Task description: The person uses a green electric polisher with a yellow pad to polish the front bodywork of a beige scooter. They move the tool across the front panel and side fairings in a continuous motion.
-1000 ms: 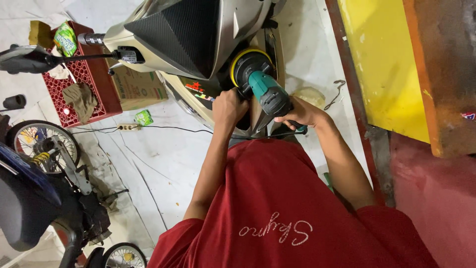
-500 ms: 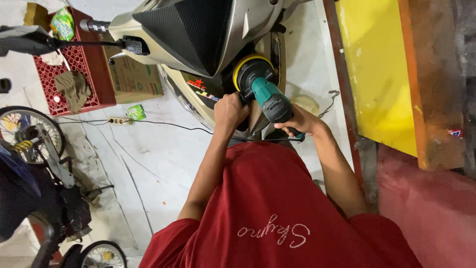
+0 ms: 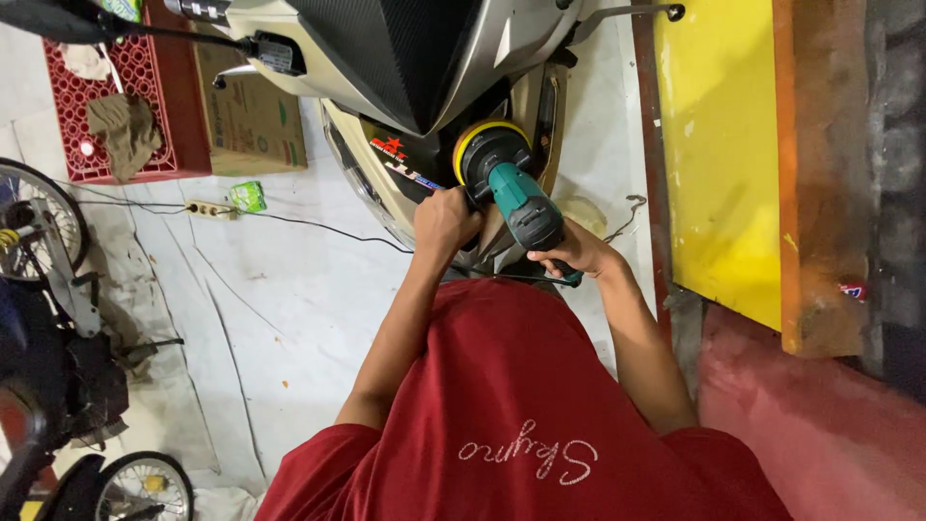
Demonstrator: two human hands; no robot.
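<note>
Both hands are clamped on the teal-and-black electric polisher. The left hand wraps its front handle at nine o'clock; the right hand closes round the rear grip at five o'clock. Its yellow foam pad presses against the beige motorcycle side panel. Since the earlier frame, the grasp is unchanged, while the red plastic crate has slid toward ten o'clock.

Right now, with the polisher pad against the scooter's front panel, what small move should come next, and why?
Probably a slow slide of the teal polisher along the beige scooter panel. Its yellow pad sits against one spot, and both hands are on the tool: the left hand near the head, the right hand on the rear grip. Lingering there could overwork that spot.
</note>
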